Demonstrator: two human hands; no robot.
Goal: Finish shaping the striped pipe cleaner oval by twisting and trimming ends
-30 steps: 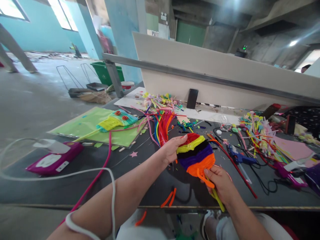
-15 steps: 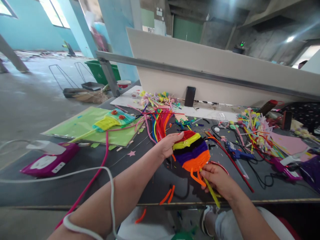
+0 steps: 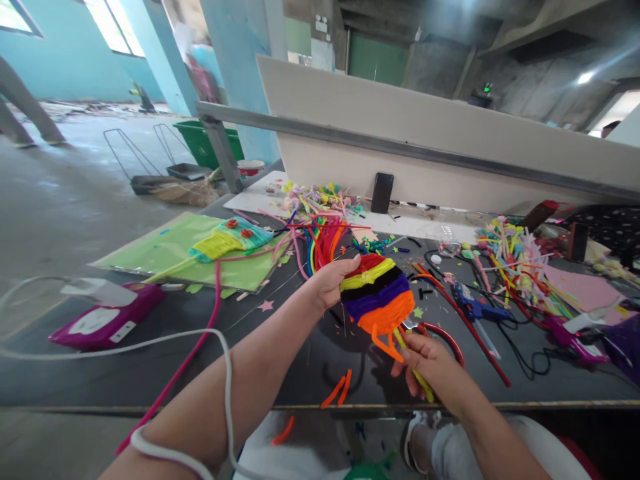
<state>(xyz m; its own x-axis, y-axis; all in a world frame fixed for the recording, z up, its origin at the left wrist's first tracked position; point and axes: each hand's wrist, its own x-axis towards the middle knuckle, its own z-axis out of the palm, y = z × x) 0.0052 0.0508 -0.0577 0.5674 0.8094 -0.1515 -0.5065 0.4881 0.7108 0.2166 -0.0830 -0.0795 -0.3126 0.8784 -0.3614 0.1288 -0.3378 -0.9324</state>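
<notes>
A striped pipe-cleaner piece (image 3: 377,293) in red, yellow, black, purple and orange hangs over the table. My left hand (image 3: 333,283) grips its upper left edge, thumb on the red band. Below the orange band, loose orange ends (image 3: 386,347) dangle beside a yellow pipe-cleaner stem (image 3: 424,385). The fingers of my right hand (image 3: 430,367) are closed round that stem. Just behind this hand shows a red-handled tool (image 3: 453,343), partly hidden; whether the hand touches it I cannot tell.
Cut orange pieces (image 3: 337,390) lie near the table's front edge. To the left are a green sheet (image 3: 150,250) with a yellow-and-blue pipe-cleaner piece (image 3: 225,241), a purple power strip (image 3: 107,320) and a white cable (image 3: 165,343). A blue glue gun (image 3: 477,307) lies right; a phone (image 3: 382,193) stands behind.
The striped piece has shifted slightly left and up with my left hand. My right hand is further up the yellow stem, and more of the red-handled tool shows.
</notes>
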